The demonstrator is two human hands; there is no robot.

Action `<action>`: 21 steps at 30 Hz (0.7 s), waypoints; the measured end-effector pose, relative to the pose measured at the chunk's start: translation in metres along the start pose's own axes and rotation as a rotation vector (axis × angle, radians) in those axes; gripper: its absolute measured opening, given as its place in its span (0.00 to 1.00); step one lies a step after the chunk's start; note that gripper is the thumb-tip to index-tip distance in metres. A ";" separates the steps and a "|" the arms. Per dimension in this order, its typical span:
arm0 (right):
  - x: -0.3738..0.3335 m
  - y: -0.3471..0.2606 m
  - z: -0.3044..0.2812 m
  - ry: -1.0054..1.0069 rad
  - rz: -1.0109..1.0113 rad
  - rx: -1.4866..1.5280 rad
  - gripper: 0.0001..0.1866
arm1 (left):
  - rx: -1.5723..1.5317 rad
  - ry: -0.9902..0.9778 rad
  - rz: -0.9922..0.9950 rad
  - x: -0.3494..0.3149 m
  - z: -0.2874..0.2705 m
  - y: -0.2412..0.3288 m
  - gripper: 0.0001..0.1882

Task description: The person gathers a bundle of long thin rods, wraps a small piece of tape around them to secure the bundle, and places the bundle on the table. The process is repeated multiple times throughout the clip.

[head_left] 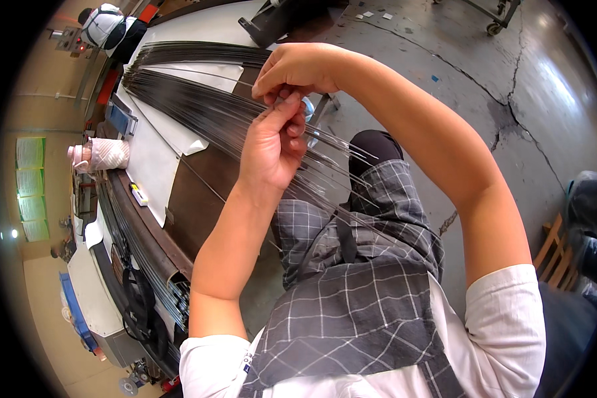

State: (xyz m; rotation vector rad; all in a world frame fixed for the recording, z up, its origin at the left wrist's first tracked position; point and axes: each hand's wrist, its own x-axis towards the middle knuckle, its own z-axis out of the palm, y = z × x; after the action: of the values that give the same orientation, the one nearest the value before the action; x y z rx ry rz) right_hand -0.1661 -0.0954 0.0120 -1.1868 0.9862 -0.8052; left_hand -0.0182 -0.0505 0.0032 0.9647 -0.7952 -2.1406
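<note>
Long thin dark rods (192,99), fanned out in a bundle, stretch over the table and past its edge, their shiny ends hanging above my lap. A second band of dark rods (199,53) lies farther back. Between the two bands a single thin rod (199,74) runs up to the fingers of my right hand (298,69), which is bent downward and closed in a pinch. Just below it my left hand (275,142) is closed, thumb against fingers, its tips meeting the right hand's. What the left fingertips hold is hidden. Several rods pass behind the left wrist.
White sheets (149,142) cover part of the brown table (202,189). On its left edge are a pink-and-white wrapped cup (106,154), a blue box (121,116) and a small yellow-white item (138,194). A black device (265,26) sits at the far end. A wheeled stand (494,26) is at upper right.
</note>
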 end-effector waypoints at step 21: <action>-0.011 0.020 -0.015 0.445 -0.272 -1.256 0.06 | 0.981 -0.110 0.123 0.038 0.005 0.081 0.12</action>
State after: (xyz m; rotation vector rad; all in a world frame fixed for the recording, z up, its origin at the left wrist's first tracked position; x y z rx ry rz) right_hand -0.1838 -0.0865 -0.0065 -2.2978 1.8392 -0.6393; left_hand -0.0168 -0.1270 0.0503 1.1968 -1.9877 -1.6570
